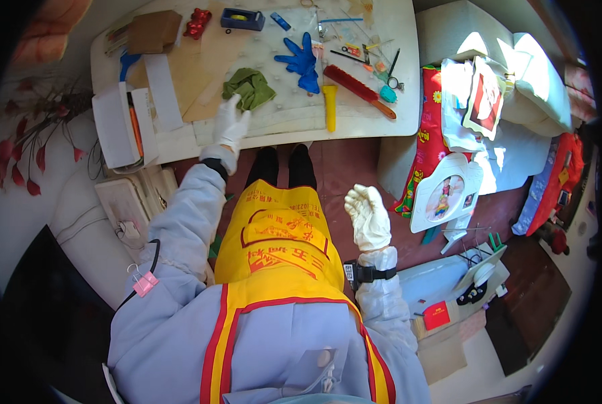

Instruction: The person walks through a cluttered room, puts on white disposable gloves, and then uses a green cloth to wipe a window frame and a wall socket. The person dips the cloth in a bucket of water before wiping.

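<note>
My left hand [232,126], in a white glove, reaches over the table's near edge. Its fingertips overlap the left edge of a crumpled green cloth [250,90]; the thumb is spread from the fingers, and no grip on the cloth shows. Just right of the cloth lies a blue rubber glove [301,63], fingers fanned out. My right hand [367,217], also gloved in white, hangs off the table beside my yellow apron [283,237]. Its fingers are loosely curled, with nothing visible in them. A yellow tube-like object [330,108] and a red-bristled brush with a wooden handle [359,90] lie nearest it on the table.
On the white table [281,141] are a blue tape dispenser [242,19], a red bear-shaped object [197,23], a brown paper packet [153,31] and a white box [116,129]. Pens and small items lie at right. A grey sofa [513,151] bears cloths and a frame.
</note>
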The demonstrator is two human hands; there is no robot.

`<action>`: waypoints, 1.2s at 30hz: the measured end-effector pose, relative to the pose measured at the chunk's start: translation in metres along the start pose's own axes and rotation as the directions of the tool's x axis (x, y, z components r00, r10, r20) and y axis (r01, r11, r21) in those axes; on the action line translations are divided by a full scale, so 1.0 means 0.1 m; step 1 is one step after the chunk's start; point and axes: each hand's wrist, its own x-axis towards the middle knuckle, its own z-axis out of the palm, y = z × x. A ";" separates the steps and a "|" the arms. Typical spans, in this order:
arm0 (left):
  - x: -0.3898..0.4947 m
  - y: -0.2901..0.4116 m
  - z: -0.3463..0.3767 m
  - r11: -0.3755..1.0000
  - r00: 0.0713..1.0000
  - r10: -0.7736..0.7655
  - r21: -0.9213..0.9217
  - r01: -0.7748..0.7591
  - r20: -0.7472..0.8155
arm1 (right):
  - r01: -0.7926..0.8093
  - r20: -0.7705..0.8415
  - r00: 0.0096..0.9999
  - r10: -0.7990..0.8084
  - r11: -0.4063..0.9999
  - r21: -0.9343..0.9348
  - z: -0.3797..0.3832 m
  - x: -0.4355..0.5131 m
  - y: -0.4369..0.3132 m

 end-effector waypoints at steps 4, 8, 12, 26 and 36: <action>0.52 -0.31 0.05 0.964 0.958 -0.210 0.206 0.170 0.194 | -0.145 -0.013 0.989 0.145 0.989 -0.031 -0.24 0.23 0.22; 0.89 -0.22 0.25 0.947 0.960 -0.185 0.298 0.117 0.210 | -0.178 0.028 0.983 0.180 0.983 -0.053 -0.36 0.40 0.38; 0.98 -0.34 0.59 0.960 0.940 -0.229 0.220 0.175 0.252 | -0.191 0.030 0.980 0.195 0.977 -0.090 -0.44 0.52 0.39; -0.16 1.44 -0.42 0.161 0.350 0.096 -0.362 0.918 0.932 | 0.007 0.086 0.996 -0.004 1.000 -0.030 -0.21 0.12 0.22; -1.07 3.00 -0.52 0.787 0.159 0.527 -0.550 0.281 0.835 | 0.466 0.121 0.825 -0.552 0.786 0.406 -0.34 -1.18 0.34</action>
